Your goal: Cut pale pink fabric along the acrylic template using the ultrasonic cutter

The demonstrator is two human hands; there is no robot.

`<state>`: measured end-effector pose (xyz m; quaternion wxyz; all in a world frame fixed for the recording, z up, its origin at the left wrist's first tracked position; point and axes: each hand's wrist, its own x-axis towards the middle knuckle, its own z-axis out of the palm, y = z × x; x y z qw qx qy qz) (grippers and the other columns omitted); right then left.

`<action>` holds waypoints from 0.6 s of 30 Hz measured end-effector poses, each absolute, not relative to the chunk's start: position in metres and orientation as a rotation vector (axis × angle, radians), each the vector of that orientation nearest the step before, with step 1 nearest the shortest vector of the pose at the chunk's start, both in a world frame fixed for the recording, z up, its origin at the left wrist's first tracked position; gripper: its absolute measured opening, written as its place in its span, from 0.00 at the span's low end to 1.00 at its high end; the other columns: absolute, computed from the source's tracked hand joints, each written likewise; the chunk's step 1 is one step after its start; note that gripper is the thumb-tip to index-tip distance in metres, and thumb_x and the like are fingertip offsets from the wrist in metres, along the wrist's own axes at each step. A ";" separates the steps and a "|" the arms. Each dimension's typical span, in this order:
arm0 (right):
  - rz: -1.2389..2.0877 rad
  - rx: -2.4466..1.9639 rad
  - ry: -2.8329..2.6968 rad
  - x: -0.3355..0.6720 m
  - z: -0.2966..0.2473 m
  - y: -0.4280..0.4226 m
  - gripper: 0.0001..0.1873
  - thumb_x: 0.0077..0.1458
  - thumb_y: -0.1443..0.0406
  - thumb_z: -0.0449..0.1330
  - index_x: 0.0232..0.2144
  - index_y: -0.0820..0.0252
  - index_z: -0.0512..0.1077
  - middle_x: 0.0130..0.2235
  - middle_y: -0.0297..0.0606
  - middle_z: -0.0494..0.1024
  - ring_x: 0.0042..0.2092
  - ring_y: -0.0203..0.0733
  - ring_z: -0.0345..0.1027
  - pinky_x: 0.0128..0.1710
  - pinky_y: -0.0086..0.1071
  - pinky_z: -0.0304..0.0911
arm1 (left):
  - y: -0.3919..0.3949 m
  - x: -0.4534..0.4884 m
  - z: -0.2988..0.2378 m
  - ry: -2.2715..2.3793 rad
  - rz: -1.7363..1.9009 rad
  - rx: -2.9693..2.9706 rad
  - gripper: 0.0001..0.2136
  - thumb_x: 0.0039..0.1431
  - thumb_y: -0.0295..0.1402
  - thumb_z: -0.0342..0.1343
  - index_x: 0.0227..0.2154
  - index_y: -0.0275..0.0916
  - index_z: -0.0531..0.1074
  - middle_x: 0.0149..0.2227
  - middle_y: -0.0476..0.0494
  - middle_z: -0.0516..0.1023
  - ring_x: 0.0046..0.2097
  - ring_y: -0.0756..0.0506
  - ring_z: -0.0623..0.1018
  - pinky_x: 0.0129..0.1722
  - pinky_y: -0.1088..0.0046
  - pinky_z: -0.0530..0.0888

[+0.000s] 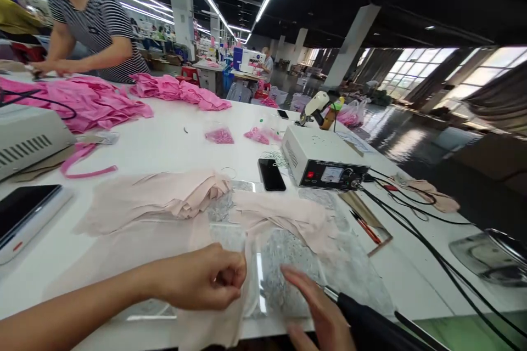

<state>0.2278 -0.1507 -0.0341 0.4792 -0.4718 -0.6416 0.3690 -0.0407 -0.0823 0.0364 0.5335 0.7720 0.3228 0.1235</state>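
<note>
My left hand is closed, its thumb and fingers curled together at the edge of a thin pale pink fabric piece that hangs over the front of the table. My right hand is a little blurred, with index finger and thumb apart. Right behind it is a black-handled tool with a metal tip; whether the hidden fingers touch it I cannot tell. Between and beyond the hands lies a clear, shiny plate over a grey mottled surface. Two loose stacks of pale pink fabric, a left stack and a right stack, rest beyond it.
A control box with black cables stands at the right, near a phone, orange-handled tool and glass jar. Bright pink fabric lies far left, by a co-worker in a striped top.
</note>
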 end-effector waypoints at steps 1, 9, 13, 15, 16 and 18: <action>0.934 -1.052 -1.674 0.215 -0.028 -0.137 0.31 0.48 0.58 0.68 0.56 0.50 0.75 0.59 0.47 0.77 0.61 0.60 0.70 0.60 0.54 0.65 | -0.085 -0.042 0.039 0.760 0.274 1.875 0.05 0.52 0.25 0.52 0.28 0.40 0.62 0.22 0.57 0.62 0.25 0.53 0.60 0.24 0.80 0.58; 1.472 -0.687 -2.018 0.134 -0.016 -0.092 0.27 0.60 0.44 0.56 0.26 0.60 0.76 0.19 0.29 0.68 0.20 0.33 0.65 0.20 0.26 0.65 | -0.098 -0.096 0.057 0.902 0.290 2.087 0.05 0.52 0.26 0.55 0.32 0.41 0.72 0.26 0.55 0.69 0.28 0.51 0.69 0.28 0.82 0.64; 1.168 -0.731 -2.052 0.122 -0.007 -0.070 0.19 0.63 0.56 0.59 0.23 0.60 0.73 0.19 0.28 0.64 0.19 0.31 0.58 0.17 0.25 0.57 | -0.080 -0.153 0.054 1.162 0.333 2.427 0.17 0.56 0.30 0.59 0.49 0.44 0.75 0.25 0.54 0.71 0.26 0.49 0.72 0.26 0.79 0.65; 0.903 -0.729 -2.031 0.119 -0.001 -0.051 0.11 0.61 0.64 0.61 0.27 0.58 0.76 0.24 0.32 0.70 0.25 0.35 0.64 0.23 0.28 0.61 | -0.068 -0.182 0.049 1.228 0.468 2.795 0.10 0.62 0.30 0.52 0.42 0.45 0.77 0.27 0.51 0.75 0.29 0.48 0.74 0.34 0.77 0.69; 0.773 -0.706 -2.023 0.117 0.001 -0.042 0.06 0.61 0.66 0.60 0.32 0.57 0.77 0.29 0.36 0.74 0.30 0.37 0.68 0.26 0.29 0.64 | -0.064 -0.195 0.045 1.273 0.520 2.844 0.11 0.64 0.28 0.49 0.40 0.44 0.77 0.29 0.50 0.77 0.31 0.47 0.75 0.40 0.74 0.69; 0.550 -0.621 -2.053 0.110 -0.001 -0.029 0.09 0.59 0.70 0.59 0.38 0.53 0.78 0.35 0.39 0.76 0.34 0.39 0.69 0.28 0.31 0.65 | -0.063 -0.215 0.035 1.337 0.582 2.901 0.15 0.67 0.25 0.43 0.39 0.42 0.76 0.30 0.47 0.77 0.33 0.46 0.74 0.47 0.68 0.68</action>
